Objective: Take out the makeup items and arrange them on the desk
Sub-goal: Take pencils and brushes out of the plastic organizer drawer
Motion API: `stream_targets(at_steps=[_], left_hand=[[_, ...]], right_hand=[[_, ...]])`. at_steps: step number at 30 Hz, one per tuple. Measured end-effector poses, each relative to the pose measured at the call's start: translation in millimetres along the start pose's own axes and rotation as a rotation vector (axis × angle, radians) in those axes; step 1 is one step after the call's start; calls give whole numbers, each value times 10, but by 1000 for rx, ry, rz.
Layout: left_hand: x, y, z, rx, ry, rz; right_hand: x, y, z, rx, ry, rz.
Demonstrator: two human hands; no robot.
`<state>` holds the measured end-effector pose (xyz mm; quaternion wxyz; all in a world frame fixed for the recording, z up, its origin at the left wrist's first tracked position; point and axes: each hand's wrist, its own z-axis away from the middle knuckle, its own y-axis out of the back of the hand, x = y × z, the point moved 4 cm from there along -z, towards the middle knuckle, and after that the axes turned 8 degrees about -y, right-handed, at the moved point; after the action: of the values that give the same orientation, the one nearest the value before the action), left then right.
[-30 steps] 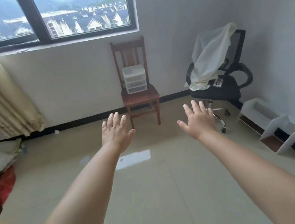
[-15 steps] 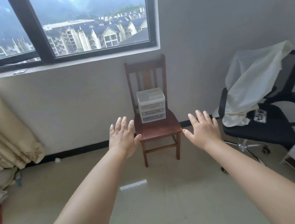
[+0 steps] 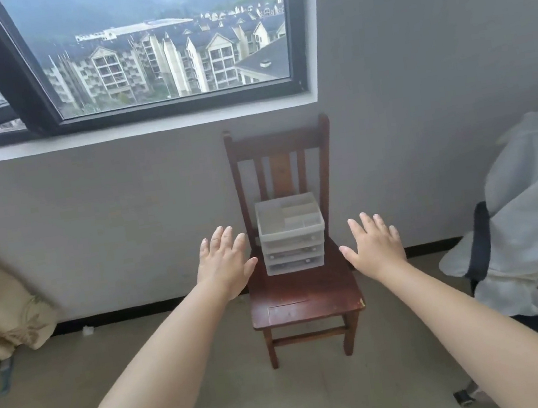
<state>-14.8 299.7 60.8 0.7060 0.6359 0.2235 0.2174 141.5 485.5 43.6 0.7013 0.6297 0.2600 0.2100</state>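
Left hand: the left hand point(image 3: 224, 265) is held out flat with fingers straight and spread, gripping nothing, to the left of the organiser.
Right hand: the right hand point(image 3: 375, 246) is likewise flat and empty, to its right.
Organiser: a translucent white plastic three-drawer organiser point(image 3: 291, 234) stands upright at the back of the seat of a dark brown wooden chair point(image 3: 305, 299).
Surroundings: black office chair draped with white cloth point(image 3: 536, 200), at the right.
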Motion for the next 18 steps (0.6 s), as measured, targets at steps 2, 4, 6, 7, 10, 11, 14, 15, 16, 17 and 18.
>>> stream_targets(at_steps=[2,4,6,7,10,11,14,15,16,17,18], left_hand=[[-113,-78,-346,-29,0,0],[-249,-203,-702,-58,11,10],[-376,-348,-1044,-86,18,19],[-432,-432,-1231,-99,13,22],[-574,-730,-1808,-134,-34,40],[-612,-832,-1988,-153,-55,43],[-724,-1138,-2480,-217,-104,47],[-759,-1251,-2636,-232,-113,53],[-783,-1371,-2775,-248,-127,60],[-791,-1489,-2882,-269,-146,69],[-787,-1610,-2979,-290,-166,81]], right_hand=[[-136,-62,-388,-22,26,-1],[-274,-177,-752,-49,42,-10],[-381,-325,-1072,-77,39,-18],[-424,-419,-1241,-92,28,-23],[-538,-768,-1760,-151,-22,-33],[-569,-892,-1916,-177,-40,-41],[-643,-1286,-2294,-263,-114,-89],[-663,-1417,-2395,-284,-138,-105],[-672,-1559,-2479,-309,-160,-123],[-677,-1697,-2529,-341,-186,-152],[-685,-1840,-2562,-375,-216,-200]])
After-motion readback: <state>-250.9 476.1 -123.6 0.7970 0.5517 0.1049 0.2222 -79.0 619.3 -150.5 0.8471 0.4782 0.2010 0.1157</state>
